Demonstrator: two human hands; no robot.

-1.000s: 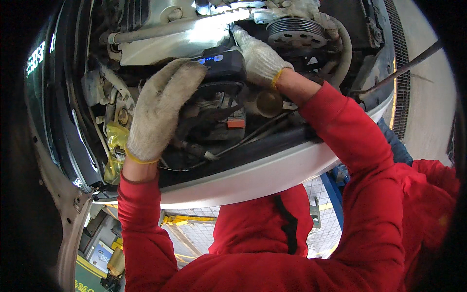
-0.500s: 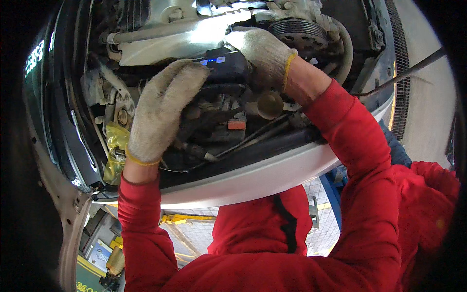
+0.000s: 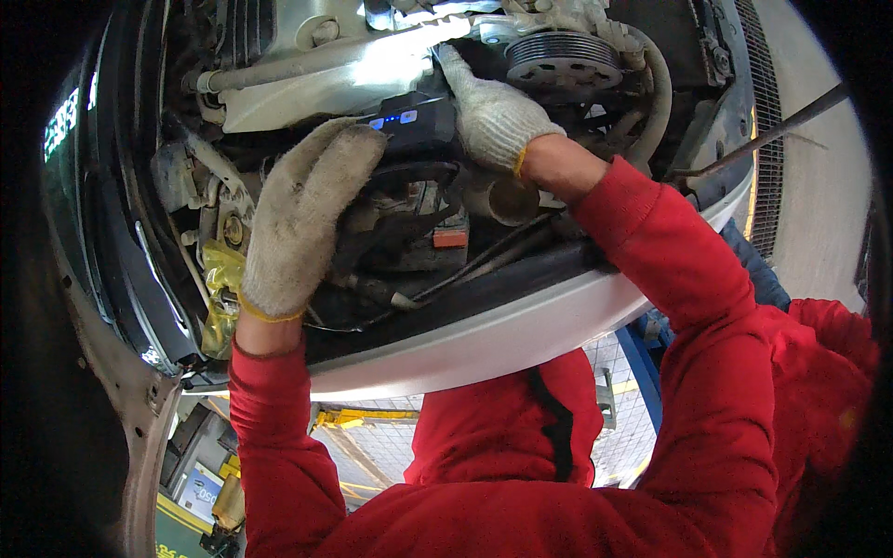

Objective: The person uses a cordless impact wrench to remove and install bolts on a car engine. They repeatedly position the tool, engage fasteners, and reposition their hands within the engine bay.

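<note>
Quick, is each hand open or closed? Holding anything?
Left hand: at the blue-lit black box; grip partly hidden, can't tell.
Right hand: beside the ribbed pulley; grip partly hidden, can't tell.

The left hand [image 3: 302, 209] holds a boxy black device [image 3: 423, 132], blue-lit.

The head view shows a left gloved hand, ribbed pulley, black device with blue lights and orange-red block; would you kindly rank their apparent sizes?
1. Left gloved hand
2. Ribbed pulley and black device: too alike to rank
3. Orange-red block
</note>
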